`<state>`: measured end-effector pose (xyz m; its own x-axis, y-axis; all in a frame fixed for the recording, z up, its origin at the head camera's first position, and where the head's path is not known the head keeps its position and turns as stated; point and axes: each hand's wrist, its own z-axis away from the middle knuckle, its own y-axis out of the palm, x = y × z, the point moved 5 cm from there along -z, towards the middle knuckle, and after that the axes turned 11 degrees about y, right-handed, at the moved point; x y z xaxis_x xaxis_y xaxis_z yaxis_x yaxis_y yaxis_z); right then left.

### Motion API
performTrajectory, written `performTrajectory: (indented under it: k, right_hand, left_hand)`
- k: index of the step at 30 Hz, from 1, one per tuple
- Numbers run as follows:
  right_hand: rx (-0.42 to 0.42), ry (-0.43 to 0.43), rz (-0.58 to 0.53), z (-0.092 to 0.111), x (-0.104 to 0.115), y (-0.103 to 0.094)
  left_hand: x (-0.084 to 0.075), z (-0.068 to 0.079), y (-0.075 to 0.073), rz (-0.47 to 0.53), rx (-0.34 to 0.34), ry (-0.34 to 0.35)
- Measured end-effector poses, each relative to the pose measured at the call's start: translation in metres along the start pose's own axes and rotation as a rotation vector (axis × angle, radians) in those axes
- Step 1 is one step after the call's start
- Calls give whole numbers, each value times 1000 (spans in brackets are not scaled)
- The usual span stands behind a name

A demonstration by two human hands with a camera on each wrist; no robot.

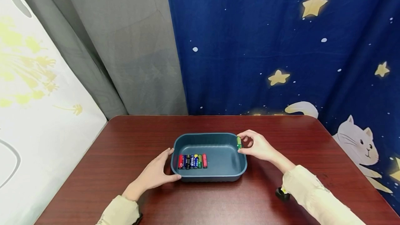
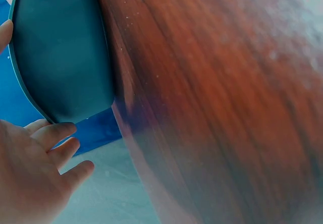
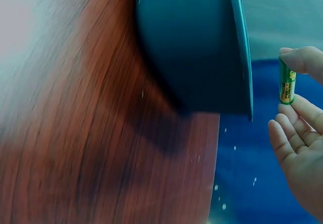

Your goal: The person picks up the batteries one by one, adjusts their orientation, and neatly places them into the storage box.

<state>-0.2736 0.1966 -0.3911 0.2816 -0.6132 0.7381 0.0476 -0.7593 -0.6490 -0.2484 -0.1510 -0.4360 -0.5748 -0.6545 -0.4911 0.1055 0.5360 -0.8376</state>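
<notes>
My right hand (image 1: 257, 145) pinches a green battery (image 1: 239, 142) by its two ends, between thumb and a fingertip, above the right rim of a dark teal basin (image 1: 223, 164). In the right wrist view the same green battery (image 3: 287, 84) hangs clear of the basin's rim (image 3: 246, 57). My left hand (image 1: 155, 171) rests at the basin's left end, fingers and thumb spread and touching the rim. Inside, to the left, several batteries (image 1: 192, 161) in red, blue, black and green lie side by side in a row. A red battery (image 1: 204, 160) lies at the row's right end.
The basin stands on a reddish-brown wooden table (image 1: 140, 131). Behind the table hang a grey curtain (image 1: 134, 44) and a blue curtain (image 1: 237, 44) with stars and a cat. White patterned fabric (image 1: 40, 114) hangs at the left.
</notes>
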Motion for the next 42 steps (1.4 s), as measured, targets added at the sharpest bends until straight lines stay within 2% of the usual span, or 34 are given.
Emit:
performTrajectory:
  k: [7, 19, 27, 34, 42]
  right_hand:
    - [64, -1, -10, -5, 12, 16]
    - [109, -49, -16, -14, 23, 50]
    - [170, 30, 36, -19, 24, 75]
    - [209, 126, -23, -20, 23, 87]
    - [254, 213, -11, -23, 20, 102]
  left_hand:
    - [0, 0, 0, 5, 1, -1]
    - [-1, 0, -1, 3, -7, 4]
    - [-1, 0, -1, -2, -10, 9]
    - [-1, 0, -1, 17, -10, 1]
    - [0, 0, -1, 15, -4, 4]
